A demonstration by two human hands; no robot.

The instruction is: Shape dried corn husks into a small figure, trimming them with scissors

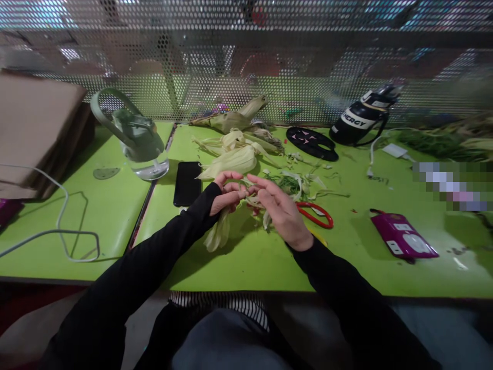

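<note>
My left hand (pixel 227 194) is closed in a pinch on a pale corn husk (pixel 217 234), whose wide end hangs down below the fingers. My right hand (pixel 283 213) meets it fingertip to fingertip, pinching thin strips of the same husk. Its fingers partly cover the spot where the strips come together. Just beyond the hands lie more dried corn husks (pixel 233 162) in a loose pile. Green and white scraps (pixel 295 182) are scattered behind my right hand. Red-handled scissors (pixel 325 224) rest beside that hand, their blades hidden.
A black phone (pixel 187 184) and a clear water bottle with a green lid (pixel 146 146) stand left. Right are a black bottle (pixel 356 123), a black palette-shaped pad (pixel 311 144) and a purple power strip (pixel 402 236). A perforated metal screen (pixel 231 61) backs the green table (pixel 246 270).
</note>
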